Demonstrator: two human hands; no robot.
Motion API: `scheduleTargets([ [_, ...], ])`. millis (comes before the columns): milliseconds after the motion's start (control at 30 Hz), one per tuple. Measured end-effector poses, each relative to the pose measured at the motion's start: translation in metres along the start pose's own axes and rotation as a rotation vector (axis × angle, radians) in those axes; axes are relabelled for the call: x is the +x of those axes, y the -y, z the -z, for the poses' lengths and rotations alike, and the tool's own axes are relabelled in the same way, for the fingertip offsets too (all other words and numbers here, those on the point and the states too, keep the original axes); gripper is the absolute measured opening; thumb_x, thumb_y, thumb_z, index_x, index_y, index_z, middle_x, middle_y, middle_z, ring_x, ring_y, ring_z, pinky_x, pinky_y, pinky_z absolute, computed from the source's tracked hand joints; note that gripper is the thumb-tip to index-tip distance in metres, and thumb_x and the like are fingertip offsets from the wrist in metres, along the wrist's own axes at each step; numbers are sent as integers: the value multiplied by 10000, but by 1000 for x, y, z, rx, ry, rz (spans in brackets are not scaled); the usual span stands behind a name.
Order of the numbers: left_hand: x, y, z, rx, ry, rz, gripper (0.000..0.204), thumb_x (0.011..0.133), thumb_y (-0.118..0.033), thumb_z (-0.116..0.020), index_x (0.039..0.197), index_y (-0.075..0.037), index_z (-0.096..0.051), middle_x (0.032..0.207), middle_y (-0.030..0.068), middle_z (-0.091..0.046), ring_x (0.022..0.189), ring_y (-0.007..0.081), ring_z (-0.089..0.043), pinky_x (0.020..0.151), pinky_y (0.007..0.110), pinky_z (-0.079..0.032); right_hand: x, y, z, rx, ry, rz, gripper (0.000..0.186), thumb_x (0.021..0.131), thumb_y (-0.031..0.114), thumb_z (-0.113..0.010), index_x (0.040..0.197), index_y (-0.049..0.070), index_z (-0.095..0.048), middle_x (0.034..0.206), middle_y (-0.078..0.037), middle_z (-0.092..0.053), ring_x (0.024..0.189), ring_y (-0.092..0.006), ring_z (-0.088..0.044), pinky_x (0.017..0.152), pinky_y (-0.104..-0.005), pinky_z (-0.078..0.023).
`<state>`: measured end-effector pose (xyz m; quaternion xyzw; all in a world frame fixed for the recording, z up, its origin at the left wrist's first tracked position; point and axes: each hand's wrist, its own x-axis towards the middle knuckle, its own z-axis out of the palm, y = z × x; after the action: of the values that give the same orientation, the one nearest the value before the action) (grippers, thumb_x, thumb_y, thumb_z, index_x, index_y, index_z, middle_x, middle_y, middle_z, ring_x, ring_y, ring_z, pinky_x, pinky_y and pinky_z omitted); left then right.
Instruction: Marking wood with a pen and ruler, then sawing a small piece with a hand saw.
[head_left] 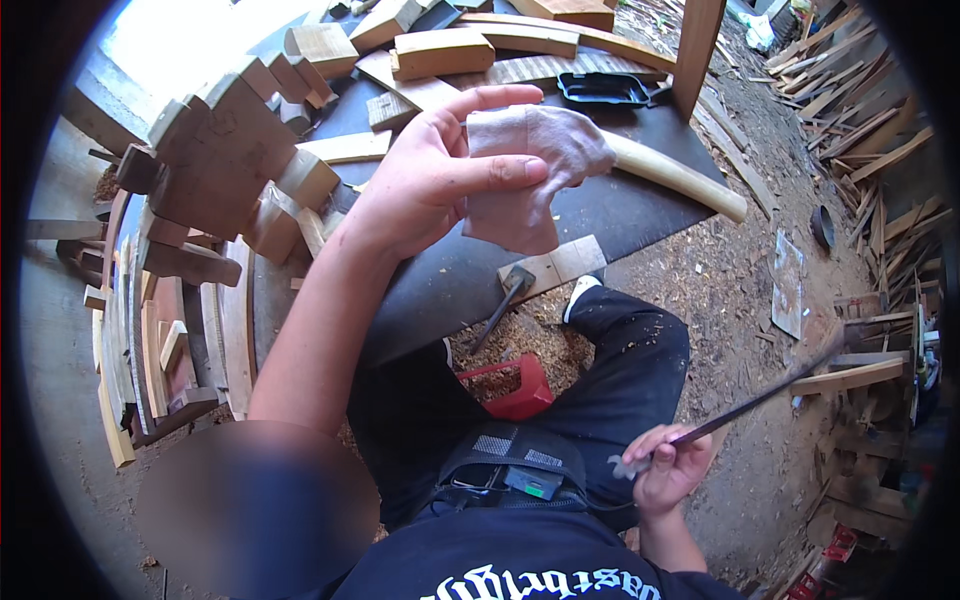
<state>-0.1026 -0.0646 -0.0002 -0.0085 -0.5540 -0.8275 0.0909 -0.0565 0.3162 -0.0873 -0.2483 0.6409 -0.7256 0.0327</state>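
Raised over the dark tabletop, my left hand (425,180) pinches a pale pinkish cloth (515,205) between thumb and fingers. A smooth, rounded, slightly curved pale wooden rod (680,180) sticks out to the right from behind the cloth. Whether the cloth is wrapped around the rod or only hangs in front of it, I cannot tell. Low on the right, beside my thigh, my right hand (675,475) is closed on a long thin dark rod (765,397), which slants up and away to the right. A small light grey piece (626,467) shows at the near end by my fingers.
Wooden blocks (440,53) and curved strips crowd the back of the dark tabletop (420,290), near a black tray (602,90). A clamp (510,300) grips a board at the front edge. A red plastic object (520,388) sits between my legs. Wood scraps (870,130) pile along the right.
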Motion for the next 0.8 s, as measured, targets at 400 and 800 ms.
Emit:
scheduleTargets([
  [400,-12,6,-8,335,256,-33,841,770,-179,-864,1517,-19,-512,1205,91,-719,1123,163,-661,1044,334,-488,166,47,-89,-266,301,-145,457,973,71,-717,1412,1,-610,710,-37,-685,626,-42,-606,559,-214,-458],
  [800,-9,15,-8,148,271,-44,690,890,-221,-820,1474,6,-531,1268,91,-692,1195,170,-645,1077,336,-476,174,17,-91,-320,264,-24,155,953,97,-762,956,3,-638,1073,-83,-598,854,-79,-619,634,-226,-496],
])
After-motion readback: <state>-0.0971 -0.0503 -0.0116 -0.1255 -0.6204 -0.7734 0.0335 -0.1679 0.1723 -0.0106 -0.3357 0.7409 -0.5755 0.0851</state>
